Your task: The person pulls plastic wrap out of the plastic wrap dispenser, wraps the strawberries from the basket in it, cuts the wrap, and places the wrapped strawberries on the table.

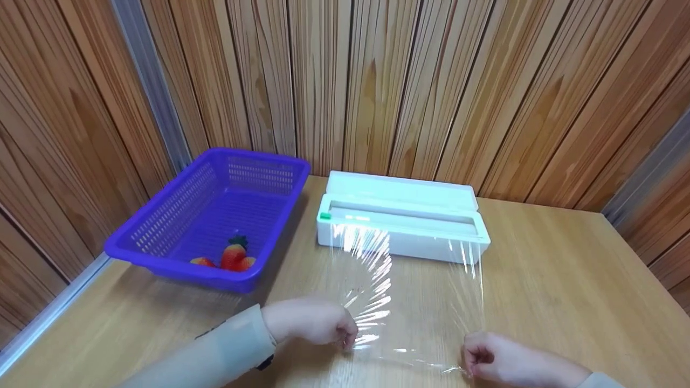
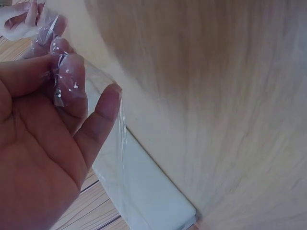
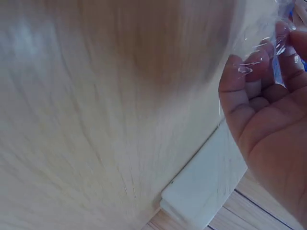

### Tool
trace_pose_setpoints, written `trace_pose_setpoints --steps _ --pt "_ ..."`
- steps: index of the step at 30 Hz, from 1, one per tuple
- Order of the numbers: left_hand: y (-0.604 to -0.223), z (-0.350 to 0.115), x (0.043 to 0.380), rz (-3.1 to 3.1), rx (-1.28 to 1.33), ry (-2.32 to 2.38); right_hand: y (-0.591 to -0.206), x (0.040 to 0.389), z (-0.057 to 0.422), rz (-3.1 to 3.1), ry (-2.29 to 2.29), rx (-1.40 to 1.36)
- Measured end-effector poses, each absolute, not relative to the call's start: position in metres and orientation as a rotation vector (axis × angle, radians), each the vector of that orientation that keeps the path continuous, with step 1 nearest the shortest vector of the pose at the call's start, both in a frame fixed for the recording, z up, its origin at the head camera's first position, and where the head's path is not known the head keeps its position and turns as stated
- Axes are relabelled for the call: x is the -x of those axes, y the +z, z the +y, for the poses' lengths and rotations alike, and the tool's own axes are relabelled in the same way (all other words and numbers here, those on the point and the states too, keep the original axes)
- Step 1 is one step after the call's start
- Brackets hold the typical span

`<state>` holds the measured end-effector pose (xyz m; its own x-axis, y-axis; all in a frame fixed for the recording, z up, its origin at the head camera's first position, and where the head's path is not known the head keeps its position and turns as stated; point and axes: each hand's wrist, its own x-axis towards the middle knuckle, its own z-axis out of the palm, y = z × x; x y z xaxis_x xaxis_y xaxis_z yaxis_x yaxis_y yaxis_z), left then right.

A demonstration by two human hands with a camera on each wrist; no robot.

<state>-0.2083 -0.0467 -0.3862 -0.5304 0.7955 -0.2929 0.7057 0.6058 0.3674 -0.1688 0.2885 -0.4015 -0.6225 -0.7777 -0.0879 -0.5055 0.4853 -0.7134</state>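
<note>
A sheet of clear plastic wrap (image 1: 420, 307) stretches from the white wrap dispenser (image 1: 404, 245) toward the front of the table. My left hand (image 1: 318, 321) pinches the sheet's near left corner between thumb and fingers. At the near right corner, my right hand (image 1: 498, 358) pinches the same edge. Both wrist views show the film crumpled around the fingertips, glinting over the left fingers (image 2: 72, 79) and the right fingers (image 3: 254, 67). The dispenser's lid (image 1: 401, 189) stands open at its back, and a small green piece (image 1: 325, 215) sits at its left end.
Left of the dispenser stands a purple plastic basket (image 1: 294, 202) with slotted sides. Several red strawberries (image 1: 233, 257) lie in its near end, one with a green leafy top. Wood-panelled walls (image 1: 377, 81) rise behind the wooden table (image 1: 550, 269).
</note>
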Motion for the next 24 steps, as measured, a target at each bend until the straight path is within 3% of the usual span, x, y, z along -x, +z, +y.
trace_pose_setpoints --steps 8,20,24 --pt "-0.3901 -0.045 0.2082 2.454 -1.252 0.168 -0.3971 0.166 0.2827 2.29 -0.755 0.61" --pt "-0.3949 -0.047 0.2038 2.406 -1.327 0.193 -0.399 0.1619 0.2864 2.322 -0.779 0.79" --pt "-0.3944 -0.0476 0.2022 2.411 -1.32 0.196 -0.3954 0.1619 0.2863 2.279 -0.749 0.612"
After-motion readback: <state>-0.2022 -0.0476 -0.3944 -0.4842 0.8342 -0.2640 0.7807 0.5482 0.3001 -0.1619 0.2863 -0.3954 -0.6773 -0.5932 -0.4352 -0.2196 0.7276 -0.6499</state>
